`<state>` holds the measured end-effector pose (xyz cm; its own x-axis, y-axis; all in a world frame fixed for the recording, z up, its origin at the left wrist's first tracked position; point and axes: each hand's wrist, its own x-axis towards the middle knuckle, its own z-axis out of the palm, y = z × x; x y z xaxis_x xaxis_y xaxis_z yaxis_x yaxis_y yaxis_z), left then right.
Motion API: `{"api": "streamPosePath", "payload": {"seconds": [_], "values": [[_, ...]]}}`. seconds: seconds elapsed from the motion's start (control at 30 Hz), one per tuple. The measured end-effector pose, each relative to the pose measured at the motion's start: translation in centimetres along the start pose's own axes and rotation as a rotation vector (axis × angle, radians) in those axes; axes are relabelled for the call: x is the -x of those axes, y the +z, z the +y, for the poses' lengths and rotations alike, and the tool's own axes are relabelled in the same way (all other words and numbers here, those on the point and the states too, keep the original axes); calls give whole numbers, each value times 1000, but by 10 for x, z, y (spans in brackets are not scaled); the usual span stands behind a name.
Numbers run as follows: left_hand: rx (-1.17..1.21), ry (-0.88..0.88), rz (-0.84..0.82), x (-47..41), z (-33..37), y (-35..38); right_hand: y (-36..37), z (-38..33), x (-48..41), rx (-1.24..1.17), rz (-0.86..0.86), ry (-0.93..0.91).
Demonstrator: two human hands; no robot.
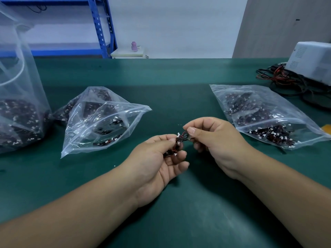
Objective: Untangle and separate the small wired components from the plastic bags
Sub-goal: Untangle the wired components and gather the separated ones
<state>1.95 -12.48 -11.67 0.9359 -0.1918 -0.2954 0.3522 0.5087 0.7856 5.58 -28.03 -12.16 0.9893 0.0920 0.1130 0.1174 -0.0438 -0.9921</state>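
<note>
**CLUMP IN HAND, ONE PC BEING DRAWN OFF**

Nearest me, both forearms reach fwd over the green mat (179, 221). The left hand (161, 158) lies palm-up, fingers curled round a small clump (176, 144) of red/black wired pcs w/ white connectors. Its thumb and forefinger nip the top. The right hand (215, 140) pinches a single lead at the clump's upper right edge btwn thumb and forefinger. Its other fingers are tucked under, and I can't see them holding anything. The clump sits btwn the two hands, off the mat.

Step in hand, as I judge it: teasing one pc free of the handful. The next move req. a steady left-hand hold and a slow draw w/ the right, following the lead. A wire looped round a neighbour would likely drag extra pcs along. The bags hold plenty of stock, so much of the job prob. remains.

Further out, the middle bag (102, 126) lies left of the hands, mouth open toward them, part-filled. The right bag (268, 119) lies flat and well stocked. Both are apart from the hands. A large bag (19, 104) stands at the far left edge, stock inside. At right rear sit a white unit (311, 61) and cables (279, 77). Behind the bench are blue racking (103, 27) and a pink bottle (134, 46).
</note>
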Motion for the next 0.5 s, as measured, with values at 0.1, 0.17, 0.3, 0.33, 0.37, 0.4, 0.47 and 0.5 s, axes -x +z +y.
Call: {"api": "streamPosePath", "payload": {"seconds": [0.1, 0.17, 0.3, 0.33, 0.37, 0.4, 0.47, 0.5], "values": [[-18, 17, 18, 1, -1, 0, -4, 1, -2, -9, 23, 17], [-22, 31, 30, 1, -2, 1, -5, 2, -4, -46, 34, 34], [-29, 66, 67, 2, -2, 1, -9, 0, -9, -177, 98, 50], [-27, 73, 79, 3, -2, 1, -11, -1, -11, -195, 135, 34], [-24, 77, 88, 3, -1, 1, -13, -1, -13, -176, 178, -1], [-20, 79, 94, 3, -1, 1, -16, 0, -15, -104, 221, -55], [-20, 84, 99, 3, -1, 1, -20, 4, -18, 164, 269, -198], [-22, 87, 101, 3, -1, 1, -21, 7, -18, 303, 258, -255]]}}
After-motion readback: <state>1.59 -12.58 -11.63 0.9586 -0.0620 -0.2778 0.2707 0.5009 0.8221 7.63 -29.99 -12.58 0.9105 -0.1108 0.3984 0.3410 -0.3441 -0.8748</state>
